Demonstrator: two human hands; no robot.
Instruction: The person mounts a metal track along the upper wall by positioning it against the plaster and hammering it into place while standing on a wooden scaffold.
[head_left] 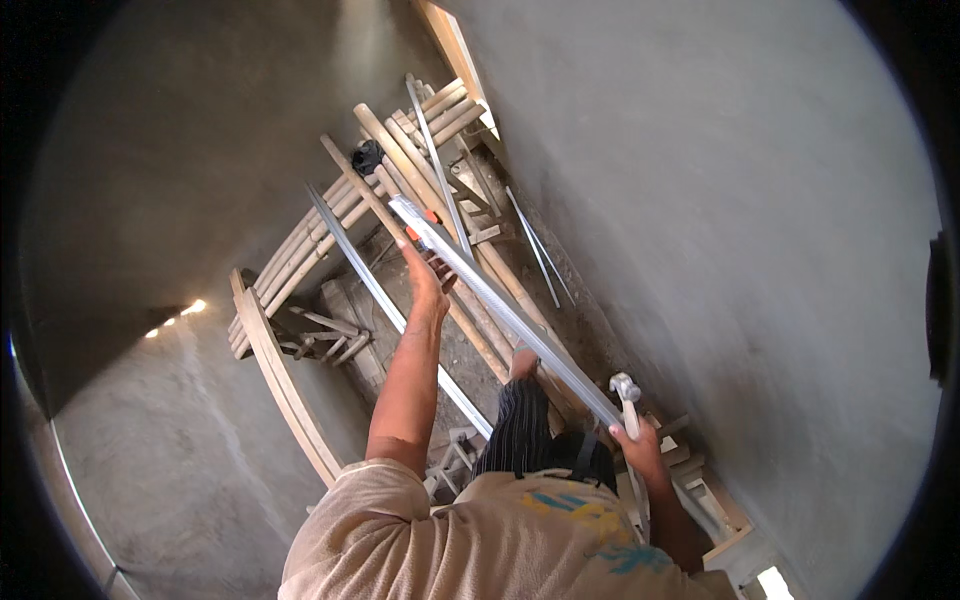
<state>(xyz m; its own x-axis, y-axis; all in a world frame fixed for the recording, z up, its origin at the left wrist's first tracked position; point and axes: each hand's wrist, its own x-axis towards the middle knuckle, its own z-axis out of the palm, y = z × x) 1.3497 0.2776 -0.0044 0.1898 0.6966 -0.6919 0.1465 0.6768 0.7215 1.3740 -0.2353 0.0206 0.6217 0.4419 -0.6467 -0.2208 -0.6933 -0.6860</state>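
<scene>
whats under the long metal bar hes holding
Below the metal bar lies a scaffold of wooden poles and a second metal strip. The floor beneath shows only as dark gaps, mostly covered.

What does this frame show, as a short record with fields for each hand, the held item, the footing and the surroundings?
left hand: left hand raised, fingers on the far part of the long metal straightedge
right hand: right hand gripping the straightedge's near end
held item: long, silver, slanting along the wall
footing: wooden pole scaffold with metal strips lying across it
surroundings: grey plastered wall on the right
</scene>
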